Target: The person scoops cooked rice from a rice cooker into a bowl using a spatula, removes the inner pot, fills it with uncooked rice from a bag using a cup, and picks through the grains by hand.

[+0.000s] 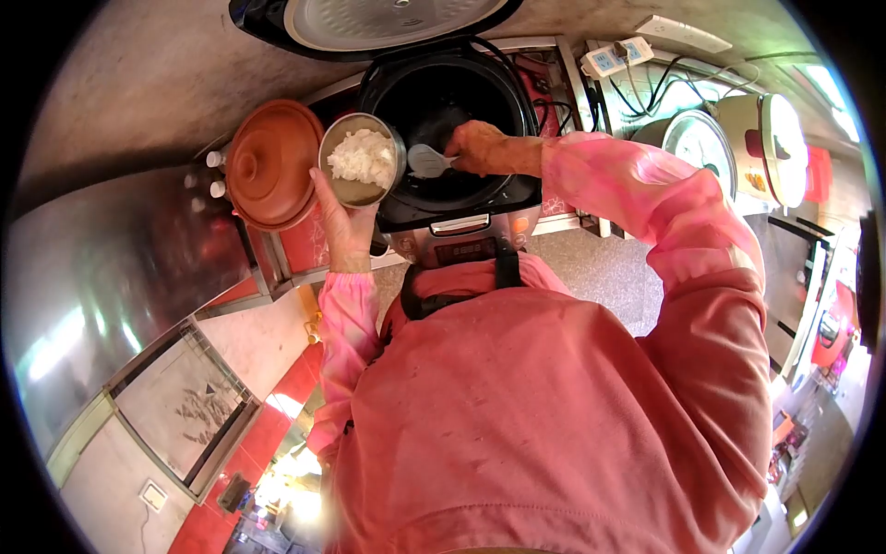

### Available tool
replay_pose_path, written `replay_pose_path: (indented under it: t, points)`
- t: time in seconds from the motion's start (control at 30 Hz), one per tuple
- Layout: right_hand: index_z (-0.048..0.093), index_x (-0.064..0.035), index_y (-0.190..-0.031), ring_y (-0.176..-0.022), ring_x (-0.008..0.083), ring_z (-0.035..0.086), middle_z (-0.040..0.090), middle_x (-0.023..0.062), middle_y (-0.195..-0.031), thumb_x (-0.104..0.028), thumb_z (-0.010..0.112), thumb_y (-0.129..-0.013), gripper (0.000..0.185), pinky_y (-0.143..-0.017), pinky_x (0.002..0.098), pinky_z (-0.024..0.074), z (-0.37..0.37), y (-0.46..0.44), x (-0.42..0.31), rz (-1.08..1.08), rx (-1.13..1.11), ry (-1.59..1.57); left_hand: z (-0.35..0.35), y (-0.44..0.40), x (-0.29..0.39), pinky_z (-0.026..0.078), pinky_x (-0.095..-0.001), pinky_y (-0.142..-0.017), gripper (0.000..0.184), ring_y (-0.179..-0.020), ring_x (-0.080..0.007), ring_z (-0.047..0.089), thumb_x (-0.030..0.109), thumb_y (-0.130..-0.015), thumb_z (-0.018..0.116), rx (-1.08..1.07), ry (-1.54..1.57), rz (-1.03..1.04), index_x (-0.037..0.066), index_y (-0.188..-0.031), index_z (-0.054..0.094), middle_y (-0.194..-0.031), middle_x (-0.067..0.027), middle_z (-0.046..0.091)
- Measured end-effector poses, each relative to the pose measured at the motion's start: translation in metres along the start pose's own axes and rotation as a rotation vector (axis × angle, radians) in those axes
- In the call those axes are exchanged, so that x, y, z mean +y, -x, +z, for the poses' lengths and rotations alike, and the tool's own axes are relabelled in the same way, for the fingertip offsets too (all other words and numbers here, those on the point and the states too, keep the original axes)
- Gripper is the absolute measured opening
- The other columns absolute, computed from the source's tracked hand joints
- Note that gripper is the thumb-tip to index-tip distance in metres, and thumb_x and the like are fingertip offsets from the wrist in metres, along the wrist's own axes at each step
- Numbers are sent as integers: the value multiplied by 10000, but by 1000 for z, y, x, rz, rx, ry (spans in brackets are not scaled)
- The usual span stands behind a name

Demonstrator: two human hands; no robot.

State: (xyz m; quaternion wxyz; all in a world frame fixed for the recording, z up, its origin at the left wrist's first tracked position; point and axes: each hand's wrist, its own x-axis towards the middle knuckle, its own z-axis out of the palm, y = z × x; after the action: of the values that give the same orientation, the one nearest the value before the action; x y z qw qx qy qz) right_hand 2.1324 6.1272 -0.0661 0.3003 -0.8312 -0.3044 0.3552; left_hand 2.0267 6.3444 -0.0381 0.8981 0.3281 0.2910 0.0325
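Observation:
My left hand [347, 224] grips a metal bowl [399, 152] from below and tilts it toward me. A mound of white rice [363, 159] lies inside the bowl. In my right hand [478, 148] is a pale rice paddle [428, 162], its blade pointing left toward the bowl. Both the hand and the paddle are over the dark inner pot of a rice cooker [443, 242]. The cooker's lid [388, 20] is raised at the back. What lies at the bottom of the pot is too dark to make out.
A brown clay pot with its lid [273, 166] stands left of the bowl, close to my left hand. At the right are a power strip [616, 57] with cables, a round-topped appliance [697, 143] and a cream container [759, 148]. A wall runs behind the cooker.

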Motion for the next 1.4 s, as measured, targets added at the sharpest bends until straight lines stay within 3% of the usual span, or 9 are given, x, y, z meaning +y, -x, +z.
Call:
replay_pose_path:
  t: [0.1,0.2,0.4,0.63,0.83,0.93,1.23,1.4]
  points:
    - [673,-71,-821,-484,189,603,621,111,-614,-118,576,-746,131,-537,322,497,5,0,4,-84,-7,-107,-2,-1,0,265,-492,-1037,670,-1278,-263,311,532,-831,524,-8,16,-11,147,-1346,335,-1389,-48,341]
    - [662,-26,-966,-471,138,565,595,96,-596,-84,602,-760,222,-448,265,475,5,1,4,-45,-31,-296,1,0,1,267,-494,-1037,672,-1276,-265,313,531,-830,526,-49,-10,-1,144,-1345,336,-1386,-55,343]
    - [652,9,-984,-529,112,577,610,66,-629,-99,596,-779,239,-451,226,456,-10,9,7,109,-153,-657,1,0,1,271,-490,-1036,661,-1269,-266,325,529,-839,511,-25,2,-18,140,-1344,338,-1379,-61,353]
    - [658,15,-956,-530,111,574,613,64,-637,-110,585,-783,226,-464,226,462,-33,14,6,102,-140,-610,0,1,0,285,-484,-1029,655,-1258,-268,342,539,-847,488,-2,-31,6,138,-1343,339,-1376,-55,361]
    - [666,-15,-930,-495,124,575,600,72,-593,-98,563,-779,201,-482,250,487,-25,-2,6,80,-212,-138,1,0,-1,295,-482,-1023,639,-1253,-263,349,537,-849,486,4,-22,-2,145,-1337,351,-1368,-54,372]
    - [660,-14,-823,-520,129,616,623,59,-583,-102,552,-755,156,-520,261,503,-19,-9,8,54,-221,-123,4,2,0,301,-477,-1019,635,-1250,-259,353,536,-852,483,3,-33,10,144,-1334,354,-1363,-53,377]
    - [655,8,-789,-523,128,608,642,80,-637,-112,575,-752,149,-495,244,502,-16,-5,12,162,-244,-530,6,3,0,301,-466,-1018,652,-1252,-255,350,546,-843,490,-7,-40,12,143,-1337,350,-1367,-52,371]
    - [652,16,-932,-554,110,578,631,75,-662,-128,580,-773,226,-493,224,461,-21,0,5,194,-222,-599,0,0,-1,294,-476,-1023,662,-1257,-258,341,536,-835,513,-13,-15,8,137,-1338,347,-1371,-55,365]
